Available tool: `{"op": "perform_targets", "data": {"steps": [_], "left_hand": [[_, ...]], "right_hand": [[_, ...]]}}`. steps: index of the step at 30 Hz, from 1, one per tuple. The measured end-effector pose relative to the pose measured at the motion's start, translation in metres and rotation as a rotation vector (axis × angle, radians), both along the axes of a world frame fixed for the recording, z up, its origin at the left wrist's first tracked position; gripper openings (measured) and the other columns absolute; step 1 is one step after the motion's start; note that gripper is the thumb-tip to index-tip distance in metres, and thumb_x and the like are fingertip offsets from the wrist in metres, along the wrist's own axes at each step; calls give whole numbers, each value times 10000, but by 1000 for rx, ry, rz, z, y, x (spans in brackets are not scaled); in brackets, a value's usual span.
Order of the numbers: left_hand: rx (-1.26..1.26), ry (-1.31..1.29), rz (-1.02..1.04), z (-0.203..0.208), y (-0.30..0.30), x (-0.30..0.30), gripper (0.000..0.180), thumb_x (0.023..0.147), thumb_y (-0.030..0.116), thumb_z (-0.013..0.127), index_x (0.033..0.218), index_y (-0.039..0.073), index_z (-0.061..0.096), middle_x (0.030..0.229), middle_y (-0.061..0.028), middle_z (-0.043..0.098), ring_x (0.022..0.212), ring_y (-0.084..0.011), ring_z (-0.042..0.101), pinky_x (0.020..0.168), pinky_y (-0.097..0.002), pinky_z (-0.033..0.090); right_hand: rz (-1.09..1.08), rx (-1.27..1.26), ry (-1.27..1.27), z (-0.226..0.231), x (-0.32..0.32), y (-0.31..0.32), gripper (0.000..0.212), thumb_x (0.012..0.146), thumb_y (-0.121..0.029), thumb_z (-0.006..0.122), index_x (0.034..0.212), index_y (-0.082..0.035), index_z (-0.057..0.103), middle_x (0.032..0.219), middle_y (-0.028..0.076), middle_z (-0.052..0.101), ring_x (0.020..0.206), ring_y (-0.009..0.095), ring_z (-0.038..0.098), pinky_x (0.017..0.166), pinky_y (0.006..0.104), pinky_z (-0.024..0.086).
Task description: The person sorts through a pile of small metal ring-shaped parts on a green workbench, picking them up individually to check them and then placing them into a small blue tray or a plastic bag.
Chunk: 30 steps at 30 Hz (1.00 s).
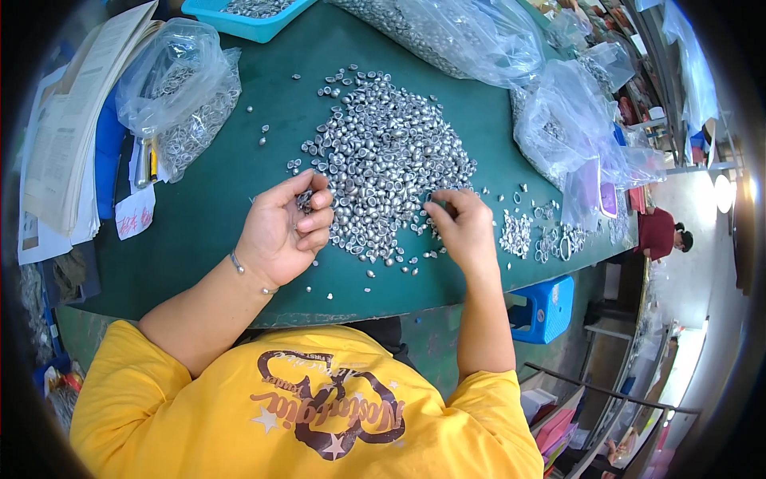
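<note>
A large heap of small silvery metal pieces [391,144], rounded and hollow, is spread over the green table [239,207]. At the heap's left edge my left hand [286,223] is turned palm up, its fingers curled over a few small metal pieces [305,201]. My right hand [463,227] is at the heap's right edge, thumb and forefinger pinched together. A small metal piece [428,196] shows at those fingertips. Right of this hand lie a small pile of metal pieces [515,235] and a group of larger rings [550,246].
Clear plastic bags of metal parts stand at the left [187,104], far side [471,40] and right [558,120]. A blue tray [263,25] is at the far left, near stacked papers [80,120]. A blue stool [546,310] stands below the table's edge. Another person [658,233] is at the far right.
</note>
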State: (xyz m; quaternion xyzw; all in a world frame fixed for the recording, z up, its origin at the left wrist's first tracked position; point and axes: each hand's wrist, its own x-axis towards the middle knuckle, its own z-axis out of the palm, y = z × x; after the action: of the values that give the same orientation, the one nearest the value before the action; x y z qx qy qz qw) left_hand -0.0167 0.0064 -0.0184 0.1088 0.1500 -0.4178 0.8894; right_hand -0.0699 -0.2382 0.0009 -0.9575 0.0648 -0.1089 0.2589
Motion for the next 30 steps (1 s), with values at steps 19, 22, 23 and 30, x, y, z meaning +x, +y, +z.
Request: {"op": "perform_targets", "data": {"steps": [19,22,23,30], "left_hand": [[-18,10,21,4,2,3,217,921,233,400,853,73,530,686,-6,461,499,-75,388,383,-187,265],[-16,7,20,4,2,2,215,920,236,405,851,77,532,682,-5,462,497,-74,388,382,-188,264],[-13,8,21,5,2,2,215,920,237,406,851,77,532,681,-5,462,496,-74,388,381,-188,264],[-12,12,24,4,1,3,218,920,240,407,843,77,531,673,-4,463,493,-74,388,380,-188,264]], "right_hand": [[153,114,56,1,-8,41,122,708,-108,665,803,-35,639,721,123,611,613,265,591,574,331,475],[111,206,107,4,-11,30,98,729,-64,642,814,-16,638,676,78,603,576,173,568,539,275,450],[75,308,162,5,-13,28,96,734,-58,641,817,-9,636,662,60,596,571,138,553,531,254,439],[35,658,211,6,-20,17,84,754,-31,643,823,15,627,655,-7,569,551,31,451,497,177,369]]}}
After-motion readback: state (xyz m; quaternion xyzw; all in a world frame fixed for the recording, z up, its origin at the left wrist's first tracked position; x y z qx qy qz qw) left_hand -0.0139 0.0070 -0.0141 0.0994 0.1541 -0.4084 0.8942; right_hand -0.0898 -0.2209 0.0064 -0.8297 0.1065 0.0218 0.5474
